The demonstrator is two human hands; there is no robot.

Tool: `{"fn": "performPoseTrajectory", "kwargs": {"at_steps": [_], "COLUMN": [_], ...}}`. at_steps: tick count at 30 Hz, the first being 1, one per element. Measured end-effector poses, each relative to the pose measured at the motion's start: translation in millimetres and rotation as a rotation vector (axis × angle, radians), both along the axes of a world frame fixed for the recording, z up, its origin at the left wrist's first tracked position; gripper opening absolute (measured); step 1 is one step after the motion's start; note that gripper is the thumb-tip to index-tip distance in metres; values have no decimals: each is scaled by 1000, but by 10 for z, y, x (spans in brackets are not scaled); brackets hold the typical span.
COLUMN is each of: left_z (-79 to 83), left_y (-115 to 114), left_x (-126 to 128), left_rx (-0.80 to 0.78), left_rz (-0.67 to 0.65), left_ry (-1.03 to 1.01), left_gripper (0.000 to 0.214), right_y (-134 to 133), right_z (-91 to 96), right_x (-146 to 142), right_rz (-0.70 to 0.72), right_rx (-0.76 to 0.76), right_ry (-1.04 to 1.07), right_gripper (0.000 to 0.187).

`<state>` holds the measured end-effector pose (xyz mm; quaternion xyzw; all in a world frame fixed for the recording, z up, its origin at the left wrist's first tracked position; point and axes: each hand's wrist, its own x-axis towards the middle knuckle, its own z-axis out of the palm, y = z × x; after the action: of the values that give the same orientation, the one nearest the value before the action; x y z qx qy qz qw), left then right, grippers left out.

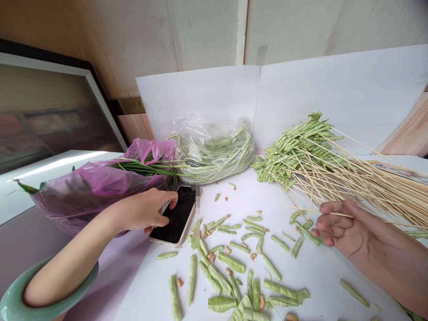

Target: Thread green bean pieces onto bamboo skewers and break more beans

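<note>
1 skewer (341,215) crosswise in the right grip (356,236)

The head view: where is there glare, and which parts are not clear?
Head view: bright glare streaks the flat white surface at far left; highlights shine on the crinkled clear plastic bag; blocky pixelation covers part of the right edge of the black-screened, pale-rimmed phone; shapes in the large black-framed glassy panel look blurred.

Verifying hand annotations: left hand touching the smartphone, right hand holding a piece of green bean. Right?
Not quite: the head view shows the right hand holding a thin wooden skewer, not a bean piece. Left hand touching the smartphone stands.
</note>
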<state>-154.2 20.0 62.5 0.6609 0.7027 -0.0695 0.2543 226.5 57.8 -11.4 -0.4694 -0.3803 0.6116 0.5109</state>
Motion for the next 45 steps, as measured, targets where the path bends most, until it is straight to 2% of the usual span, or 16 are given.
{"fn": "performPoseTrajectory", "kwargs": {"at_steps": [4, 8, 13, 17, 23, 29, 35, 45], "left_z": [16, -26, -88, -56, 17, 23, 14, -12], "left_y": [-11, -7, 29, 26, -5, 2, -25, 4], "left_x": [41, 76, 34, -2, -7, -3, 2, 94], "left_rx": [-18, 8, 15, 49, 7, -10, 26, 11], "left_rz": [-14, 31, 54, 58, 45, 37, 34, 41], "left_ry": [52, 100, 114, 117, 123, 145, 129, 126], "left_gripper": [15, 21, 22, 18, 34, 43, 20, 25], "right_y": [0, 0, -12, -12, 5, 1, 0, -18], "right_z": [-21, -25, -3, -23, -56, -58, -69, -43], "right_x": [6, 10, -3, 13, 36, 26, 54, 16], "right_rz": [13, 25, 13, 31, 49, 47, 60, 56], "right_rx": [6, 10, 22, 16, 10, 27, 41, 44], "right_ry": [1, 4, -25, -24, -14, -16, -36, -46], "right_gripper": [35, 33, 36, 36, 37, 36, 35, 35]}}
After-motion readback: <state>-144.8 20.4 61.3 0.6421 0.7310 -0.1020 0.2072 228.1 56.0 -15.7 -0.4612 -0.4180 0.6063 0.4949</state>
